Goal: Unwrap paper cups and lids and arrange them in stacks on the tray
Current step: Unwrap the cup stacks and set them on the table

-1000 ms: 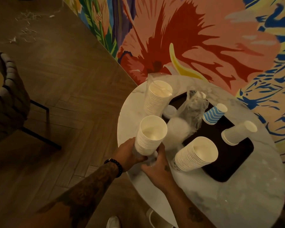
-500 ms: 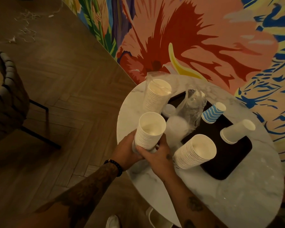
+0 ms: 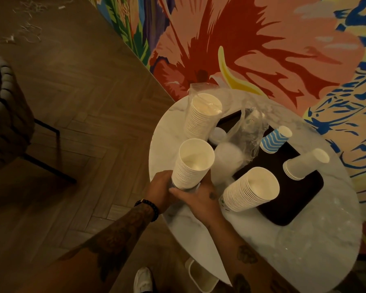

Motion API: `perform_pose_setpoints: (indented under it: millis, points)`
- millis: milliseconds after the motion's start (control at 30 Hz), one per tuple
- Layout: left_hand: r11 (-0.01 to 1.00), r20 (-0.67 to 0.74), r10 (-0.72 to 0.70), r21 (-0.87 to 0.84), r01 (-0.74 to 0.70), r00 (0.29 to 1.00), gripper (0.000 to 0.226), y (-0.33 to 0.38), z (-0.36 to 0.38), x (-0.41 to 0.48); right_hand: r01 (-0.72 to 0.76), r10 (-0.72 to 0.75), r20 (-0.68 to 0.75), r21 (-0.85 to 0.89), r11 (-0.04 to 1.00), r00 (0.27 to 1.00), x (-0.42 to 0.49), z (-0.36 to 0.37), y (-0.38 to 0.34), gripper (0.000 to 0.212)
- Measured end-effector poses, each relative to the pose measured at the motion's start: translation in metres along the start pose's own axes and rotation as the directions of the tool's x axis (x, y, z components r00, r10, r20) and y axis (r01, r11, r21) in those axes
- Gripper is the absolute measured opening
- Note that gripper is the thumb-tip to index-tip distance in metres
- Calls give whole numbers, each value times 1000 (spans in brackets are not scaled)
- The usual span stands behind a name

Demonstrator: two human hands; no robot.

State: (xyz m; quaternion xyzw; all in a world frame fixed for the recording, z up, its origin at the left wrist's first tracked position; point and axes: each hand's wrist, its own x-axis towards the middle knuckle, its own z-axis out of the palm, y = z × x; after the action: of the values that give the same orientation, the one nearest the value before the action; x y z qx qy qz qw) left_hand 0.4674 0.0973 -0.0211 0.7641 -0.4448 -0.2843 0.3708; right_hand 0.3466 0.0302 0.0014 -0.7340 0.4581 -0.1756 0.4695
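I am gripping the base of a tall stack of white paper cups (image 3: 193,163) with both hands, left hand (image 3: 161,187) curled round its left side and right hand (image 3: 199,197) round its near side, over the marble table (image 3: 173,127), just left of the dark tray (image 3: 294,197). Another white stack (image 3: 249,189) is sitting at the tray's near left edge, with a blue-striped stack (image 3: 275,140) farther right.

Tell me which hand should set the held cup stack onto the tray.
Right, probably. The right hand grips the base of the cup stack on the side facing the tray. The left hand grips the opposite side, by the edge of the table, and would have to reach across.
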Motion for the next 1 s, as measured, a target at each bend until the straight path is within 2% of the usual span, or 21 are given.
perform_pose_setpoints:
  millis: [67, 167, 300, 533, 633, 767, 900, 1000]
  points:
    - [999, 12, -47, -13, 47, 999, 32, -2, 2, -1, -10, 10, -37, -5, 1000, 999, 0, 0, -5, 85]
    - [999, 12, -52, -7, 53, 999, 56, -6, 6, 1, 6, -8, -71, -20, 1000, 997, -1, -2, -10, 83]
    - [997, 52, -58, -41, 60, 997, 56, -5, 3, -6, 8, -11, -68, -48, 999, 998, -11, -6, -18, 84]
    - [977, 5, -46, -206, 46, 999, 95, 8, -8, -43, 52, -57, -55, -95, 994, 997, -35, -14, -54, 81]
    - [980, -44, -55, -193, 46, 998, 85, 22, -11, -61, 112, -114, -51, -50, 992, 992, -54, -28, -64, 81]
    - [984, -81, -88, -160, 74, 993, 79, 34, 2, -92, 199, -197, -51, 22, 980, 979, -91, -55, -71, 69]
    - [979, -93, -121, -177, 103, 988, 68, 59, 40, -137, 227, -228, 5, 54, 972, 974, -135, -90, -45, 82]
    - [985, -65, -118, -130, 109, 991, 61, 79, 77, -167, 235, -237, 35, 51, 971, 971, -166, -129, -16, 83]
